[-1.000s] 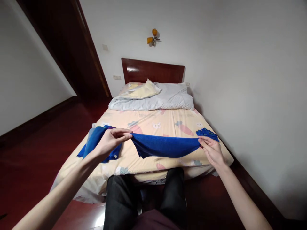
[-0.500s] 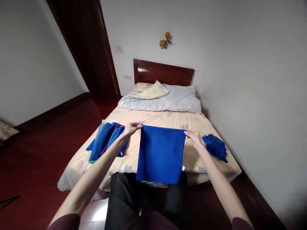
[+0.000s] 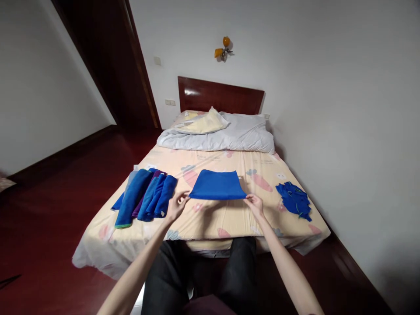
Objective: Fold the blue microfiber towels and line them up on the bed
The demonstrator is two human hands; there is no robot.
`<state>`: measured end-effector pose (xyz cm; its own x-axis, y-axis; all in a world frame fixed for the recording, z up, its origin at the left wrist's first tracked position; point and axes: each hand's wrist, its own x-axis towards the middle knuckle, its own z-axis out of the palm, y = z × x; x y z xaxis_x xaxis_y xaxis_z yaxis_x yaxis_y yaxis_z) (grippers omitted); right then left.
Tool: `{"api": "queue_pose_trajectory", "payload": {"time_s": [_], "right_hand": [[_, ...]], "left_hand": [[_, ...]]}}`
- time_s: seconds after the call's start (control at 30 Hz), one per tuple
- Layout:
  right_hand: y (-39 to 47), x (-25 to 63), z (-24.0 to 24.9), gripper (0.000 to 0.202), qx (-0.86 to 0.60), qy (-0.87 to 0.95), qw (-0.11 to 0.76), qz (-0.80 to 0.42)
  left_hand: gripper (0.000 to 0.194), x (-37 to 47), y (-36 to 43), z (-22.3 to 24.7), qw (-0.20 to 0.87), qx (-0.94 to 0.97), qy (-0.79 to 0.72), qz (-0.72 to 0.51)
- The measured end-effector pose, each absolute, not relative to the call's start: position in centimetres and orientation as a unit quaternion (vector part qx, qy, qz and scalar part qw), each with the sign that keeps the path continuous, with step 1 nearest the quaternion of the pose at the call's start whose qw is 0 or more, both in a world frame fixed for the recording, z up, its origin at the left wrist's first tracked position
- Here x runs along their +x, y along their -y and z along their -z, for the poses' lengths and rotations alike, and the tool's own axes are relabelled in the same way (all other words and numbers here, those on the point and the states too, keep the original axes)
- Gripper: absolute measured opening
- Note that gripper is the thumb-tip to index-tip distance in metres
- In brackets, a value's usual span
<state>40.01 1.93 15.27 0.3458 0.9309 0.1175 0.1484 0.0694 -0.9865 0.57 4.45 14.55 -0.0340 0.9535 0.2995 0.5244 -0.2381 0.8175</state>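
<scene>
A blue towel point(image 3: 217, 185) is stretched between my two hands over the middle of the bed. Its near edge is lifted above the sheet and casts a shadow; the far part extends toward the pillows. My left hand point(image 3: 177, 205) pinches the near left corner, thumb and fingers closed on it. At the near right corner, my right hand point(image 3: 255, 204) grips the cloth the same way. Left of my left hand lie several rolled towels point(image 3: 141, 197), blue and purple, side by side. A crumpled heap of blue cloth point(image 3: 294, 200) with green edging rests to the right.
The bed point(image 3: 226, 223) has a cream sheet with carrot prints. Grey bedding point(image 3: 243, 133) and a pale yellow cloth point(image 3: 210, 122) lie near the dark wooden headboard point(image 3: 219, 96). A white wall point(image 3: 344, 109) runs along the right; dark red floor point(image 3: 46, 197) is at left.
The towel has swung from hanging down in front of my legs to spreading forward over the bed. Both hands have lowered and moved slightly closer together, still holding its corners.
</scene>
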Motion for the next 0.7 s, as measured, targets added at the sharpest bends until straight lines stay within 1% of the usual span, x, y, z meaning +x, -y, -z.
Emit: {"api": "queue_pose_trajectory", "payload": {"time_s": [0.1,0.17,0.23,0.37,0.43,0.5,0.6,0.7], "right_hand": [[0.9,39.0,-9.0,0.025,-0.662,0.436,0.458,-0.402],[2.6,38.4,-5.9,0.026,-0.680,0.424,0.416,-0.431],[3.7,38.0,-3.9,0.026,-0.685,0.413,0.396,-0.451],[4.1,37.7,-2.2,0.028,-0.693,0.381,0.402,-0.462],[3.6,37.6,-2.0,0.033,-0.699,0.362,0.410,-0.460],[3.3,37.5,-1.8,0.035,-0.705,0.348,0.410,-0.463],[3.3,37.6,-1.6,0.036,-0.712,0.336,0.400,-0.469],[4.1,38.1,-1.6,0.040,-0.720,0.330,0.386,-0.472]], "left_hand": [[0.041,0.9,-1.2,-6.8,0.315,0.624,-0.623,-0.352],[0.043,1.2,0.3,-2.9,0.360,0.603,-0.657,-0.272],[0.048,1.4,0.9,-0.4,0.391,0.578,-0.675,-0.241],[0.053,1.8,-0.1,1.2,0.434,0.517,-0.682,-0.281],[0.048,2.1,-1.0,1.2,0.448,0.499,-0.688,-0.278],[0.039,2.3,-1.6,1.1,0.450,0.493,-0.699,-0.256],[0.027,2.3,-1.6,1.1,0.442,0.496,-0.709,-0.238],[0.026,1.8,-0.7,1.4,0.432,0.499,-0.715,-0.232]]}}
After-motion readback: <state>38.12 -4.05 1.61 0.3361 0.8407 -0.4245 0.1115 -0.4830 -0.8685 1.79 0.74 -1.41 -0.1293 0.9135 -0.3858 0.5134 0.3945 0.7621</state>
